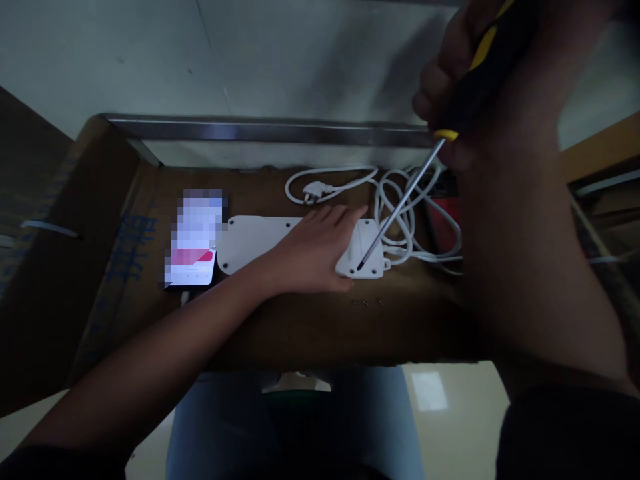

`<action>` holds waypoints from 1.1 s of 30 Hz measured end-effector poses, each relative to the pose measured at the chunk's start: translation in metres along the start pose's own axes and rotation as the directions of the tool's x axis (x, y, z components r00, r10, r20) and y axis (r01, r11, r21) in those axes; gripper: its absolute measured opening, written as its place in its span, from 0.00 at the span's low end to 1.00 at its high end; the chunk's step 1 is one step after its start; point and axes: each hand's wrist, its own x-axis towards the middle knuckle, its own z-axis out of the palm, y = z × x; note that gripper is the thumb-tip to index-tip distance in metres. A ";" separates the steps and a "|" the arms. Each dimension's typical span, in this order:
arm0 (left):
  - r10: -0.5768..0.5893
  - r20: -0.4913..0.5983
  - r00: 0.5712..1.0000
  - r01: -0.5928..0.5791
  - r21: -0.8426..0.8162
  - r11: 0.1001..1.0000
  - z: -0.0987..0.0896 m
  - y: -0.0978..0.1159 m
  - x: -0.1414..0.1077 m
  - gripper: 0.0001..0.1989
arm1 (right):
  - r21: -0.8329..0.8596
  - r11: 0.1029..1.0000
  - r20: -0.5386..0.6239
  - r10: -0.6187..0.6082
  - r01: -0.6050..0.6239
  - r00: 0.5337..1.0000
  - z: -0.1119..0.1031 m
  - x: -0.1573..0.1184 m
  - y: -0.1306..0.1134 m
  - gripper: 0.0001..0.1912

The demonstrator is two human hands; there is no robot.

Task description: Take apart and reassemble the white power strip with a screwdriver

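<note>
A white power strip [255, 241] lies across the cardboard with its screw-holed side up. My left hand [317, 250] is closed over its right half, fingers on the far edge and thumb at the near edge. My right hand [525, 113] is wrapped around the black and yellow handle of a screwdriver [410, 190]. The shaft slants down to the left, its tip at the strip's right end beside a near-edge hole; whether it touches is unclear. Three small screws [365, 303] lie on the cardboard in front of the strip.
A lit phone [193, 243] with a cable plugged in lies at the left. The strip's white cord [395, 200] is coiled behind its right end, and its plug [314, 192] rests at the back. Cardboard sides [100, 220] and a metal rail [270, 131] border the surface.
</note>
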 end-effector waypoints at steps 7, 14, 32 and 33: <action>-0.030 0.006 1.000 0.030 0.013 0.999 -0.002 0.003 0.001 0.54 | 0.043 0.999 0.218 -0.006 -0.003 0.976 0.015 -0.010 -0.001 0.22; -0.026 0.006 1.000 0.026 0.025 0.999 -0.001 0.002 0.002 0.54 | 0.044 0.996 0.327 0.060 -0.079 0.943 0.020 -0.006 0.014 0.18; 0.017 -0.039 0.999 -0.017 -0.020 1.000 0.004 -0.004 0.001 0.53 | -0.062 0.994 0.374 0.110 -0.093 0.921 0.025 -0.019 0.012 0.16; 0.014 -0.037 0.999 -0.015 -0.026 1.000 0.004 -0.004 0.001 0.53 | -0.076 0.992 0.371 0.121 -0.099 0.921 0.024 -0.017 0.012 0.16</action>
